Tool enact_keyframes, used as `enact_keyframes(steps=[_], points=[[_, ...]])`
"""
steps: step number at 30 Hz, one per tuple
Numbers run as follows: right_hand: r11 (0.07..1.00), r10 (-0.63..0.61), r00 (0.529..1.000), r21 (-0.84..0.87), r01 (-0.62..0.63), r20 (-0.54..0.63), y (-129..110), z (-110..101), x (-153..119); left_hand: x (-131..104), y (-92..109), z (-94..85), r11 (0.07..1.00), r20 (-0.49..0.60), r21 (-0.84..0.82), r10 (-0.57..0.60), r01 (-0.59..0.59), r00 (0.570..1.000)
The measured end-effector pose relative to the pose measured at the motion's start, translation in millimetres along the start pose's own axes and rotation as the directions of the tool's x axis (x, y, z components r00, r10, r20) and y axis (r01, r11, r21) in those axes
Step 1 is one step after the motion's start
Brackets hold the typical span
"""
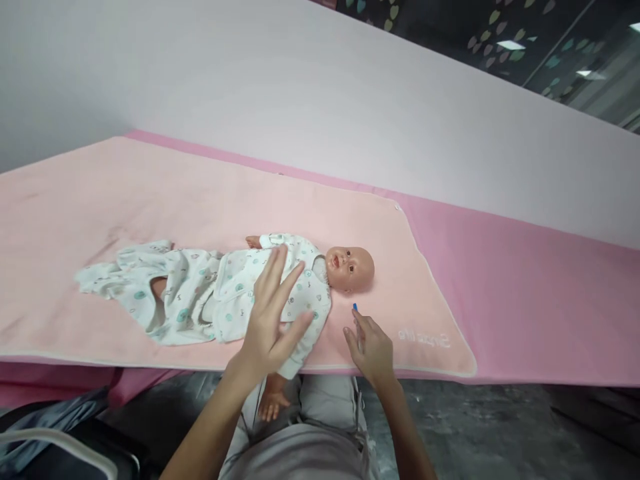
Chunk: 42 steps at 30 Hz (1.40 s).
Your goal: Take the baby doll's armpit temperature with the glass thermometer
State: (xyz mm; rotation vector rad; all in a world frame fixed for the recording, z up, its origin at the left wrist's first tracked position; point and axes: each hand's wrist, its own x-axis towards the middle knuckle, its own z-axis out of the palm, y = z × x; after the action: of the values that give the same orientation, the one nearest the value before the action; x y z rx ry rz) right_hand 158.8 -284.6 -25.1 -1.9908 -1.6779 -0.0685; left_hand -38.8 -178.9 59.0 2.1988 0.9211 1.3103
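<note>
A baby doll (pixel 350 269) lies on its back on the pink blanket, its head to the right. It wears a white printed two-piece outfit (pixel 190 293), and one of its arms hangs over the bed's front edge. My left hand (pixel 273 310) hovers over the doll's chest with fingers spread and nothing in it; whether it touches the cloth I cannot tell. Beside the doll's head, my right hand (pixel 371 347) pinches a thin stick with a blue tip (pixel 355 307), pointing away from me. My fingers hide part of this stick, so its exact kind is unclear.
The peach-pink blanket (pixel 210 180) covers much of a pink bed (pixel 540 300) against a white wall (pixel 310 100). Above the wall is a dark window with heart decorations (pixel 495 33). A black chair-like object with a pale curved bar (pixel 60 440) stands at the lower left.
</note>
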Motion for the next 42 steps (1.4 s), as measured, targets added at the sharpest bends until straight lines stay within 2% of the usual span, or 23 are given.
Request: enact_keyframes(steps=[3,5,7,9,13,16,19,22,26,29,32,35,42], points=[[0.996,-0.076,0.997,-0.042,0.076,0.014,-4,2,10,16,-32,22.0,0.966,0.052,0.252,0.045,-0.057,0.998],[0.992,-0.112,0.994,-0.059,0.112,0.007,-6,7,14,21,-55,35.0,0.925,0.086,0.377,0.020,-0.051,0.996],[0.990,-0.118,0.993,-0.081,0.117,-0.015,-4,12,14,22,-71,42.3,0.916,0.134,0.397,0.007,-0.060,0.991],[0.987,-0.135,0.990,-0.100,0.129,-0.048,0,17,13,19,-77,44.0,0.929,0.154,0.361,0.022,-0.077,0.988],[0.969,-0.222,0.974,-0.121,0.215,-0.045,7,16,13,12,-74,41.0,0.959,0.093,0.266,0.074,-0.096,0.993],[0.968,-0.216,0.976,-0.137,0.211,-0.022,2,5,21,10,-73,40.7,0.968,0.092,0.213,0.117,-0.135,0.989],[0.970,-0.225,0.973,-0.109,0.218,-0.049,-14,-10,35,9,-73,41.5,0.968,0.117,0.183,0.155,-0.174,0.981],[0.953,-0.295,0.950,0.037,0.300,-0.099,-37,-16,59,9,-73,41.8,0.960,0.148,0.217,0.144,-0.174,0.978],[0.890,-0.352,0.918,0.238,0.389,-0.184,-65,2,98,9,-72,42.4,0.949,0.158,0.278,0.108,-0.149,0.982],[0.851,-0.387,0.897,0.291,0.436,-0.213,-71,27,116,8,-72,44.0,0.956,0.132,0.279,0.060,-0.095,0.989],[0.811,-0.413,0.859,0.308,0.498,-0.302,-64,49,117,6,-73,45.7,0.960,0.110,0.275,0.019,-0.049,0.994],[0.788,-0.405,0.835,0.321,0.526,-0.372,-55,63,111,5,-73,46.0,0.962,0.098,0.269,0.016,-0.042,0.995],[0.784,-0.342,0.835,0.360,0.506,-0.431,-51,71,107,3,-68,41.9,0.984,0.090,0.178,0.013,-0.029,0.996]])
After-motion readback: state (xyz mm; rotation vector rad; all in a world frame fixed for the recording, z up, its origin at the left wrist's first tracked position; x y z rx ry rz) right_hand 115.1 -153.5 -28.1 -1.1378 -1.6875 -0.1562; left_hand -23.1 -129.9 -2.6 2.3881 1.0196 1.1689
